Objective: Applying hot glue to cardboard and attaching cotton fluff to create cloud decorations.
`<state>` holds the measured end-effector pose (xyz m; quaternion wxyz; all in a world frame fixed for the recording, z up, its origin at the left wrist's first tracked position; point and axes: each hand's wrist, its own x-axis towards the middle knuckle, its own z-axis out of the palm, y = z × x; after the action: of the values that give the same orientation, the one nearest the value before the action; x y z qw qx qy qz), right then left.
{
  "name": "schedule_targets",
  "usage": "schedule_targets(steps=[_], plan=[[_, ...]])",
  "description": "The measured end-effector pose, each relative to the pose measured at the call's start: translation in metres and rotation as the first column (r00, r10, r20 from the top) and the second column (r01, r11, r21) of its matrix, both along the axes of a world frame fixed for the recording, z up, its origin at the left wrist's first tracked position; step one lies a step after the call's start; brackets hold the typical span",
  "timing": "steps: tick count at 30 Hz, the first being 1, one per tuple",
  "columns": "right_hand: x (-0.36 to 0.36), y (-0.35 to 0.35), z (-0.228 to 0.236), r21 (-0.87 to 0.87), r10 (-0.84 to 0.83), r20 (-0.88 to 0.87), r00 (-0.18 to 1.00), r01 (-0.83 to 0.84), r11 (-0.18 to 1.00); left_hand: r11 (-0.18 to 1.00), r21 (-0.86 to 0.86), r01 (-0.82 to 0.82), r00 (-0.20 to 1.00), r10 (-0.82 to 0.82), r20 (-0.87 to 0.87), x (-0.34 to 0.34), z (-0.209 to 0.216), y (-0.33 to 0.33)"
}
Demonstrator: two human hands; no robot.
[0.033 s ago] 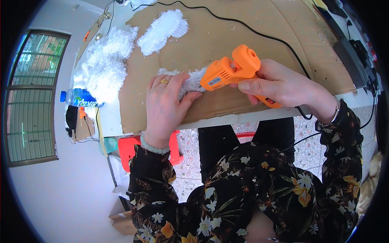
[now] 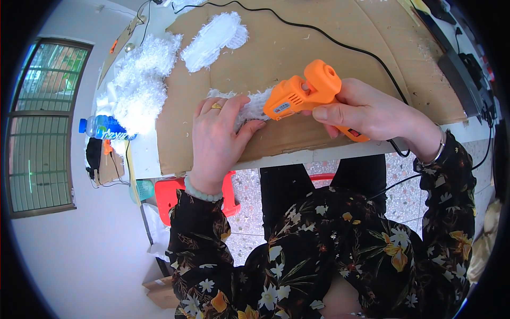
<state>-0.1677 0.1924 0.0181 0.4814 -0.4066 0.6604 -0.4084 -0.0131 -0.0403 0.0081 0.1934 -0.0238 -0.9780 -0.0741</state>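
Observation:
An orange hot glue gun (image 2: 289,98) with a black cord is gripped in my right hand (image 2: 366,109). Its front end tilts down to the left, over a white shaggy fabric piece (image 2: 255,106) lying on brown cardboard. My left hand (image 2: 218,127) holds that piece down, forefinger and thumb on either side of its near part. The hand covers the piece's left portion, and the gun hides its right end along with the nozzle tip. Farther off lies a second white shaggy piece (image 2: 212,42), flat and oblong.
A heap of white fluffy strips (image 2: 141,85) fills the table's left side, beside a blue-labelled bottle (image 2: 106,127). The black cord (image 2: 319,32) arcs across the cardboard (image 2: 372,26). At the right edge sits a dark grey box (image 2: 458,82). Below the table is a red plastic stool (image 2: 166,199).

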Motion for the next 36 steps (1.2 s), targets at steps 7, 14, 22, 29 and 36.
schedule_targets(steps=[7, 14, 22, 29, 36], plan=[[0.001, -0.006, -0.002, -0.048, -0.03, -0.04, 0.999, 0.028, 0.998, 1.0, 0.01, 0.007, 1.0, -0.007, -0.008, 0.001, 0.0, -0.002], [0.007, -0.003, 0.004, -0.067, -0.054, -0.089, 0.995, 0.048, 0.997, 1.0, 0.019, 0.021, 1.0, -0.02, -0.019, 0.0, 0.001, -0.001], [0.006, -0.003, 0.013, -0.031, -0.024, -0.142, 0.99, 0.02, 0.999, 1.0, 0.006, 0.022, 0.999, -0.022, -0.026, -0.001, 0.001, -0.002], [0.005, -0.003, 0.016, -0.064, -0.033, -0.161, 0.986, 0.023, 0.998, 1.0, 0.002, 0.015, 1.0, -0.015, -0.011, -0.001, 0.002, -0.003], [0.002, -0.001, 0.011, -0.027, -0.001, -0.168, 0.986, -0.003, 1.0, 1.0, -0.003, 0.031, 0.999, -0.031, -0.033, -0.003, -0.001, -0.002]])
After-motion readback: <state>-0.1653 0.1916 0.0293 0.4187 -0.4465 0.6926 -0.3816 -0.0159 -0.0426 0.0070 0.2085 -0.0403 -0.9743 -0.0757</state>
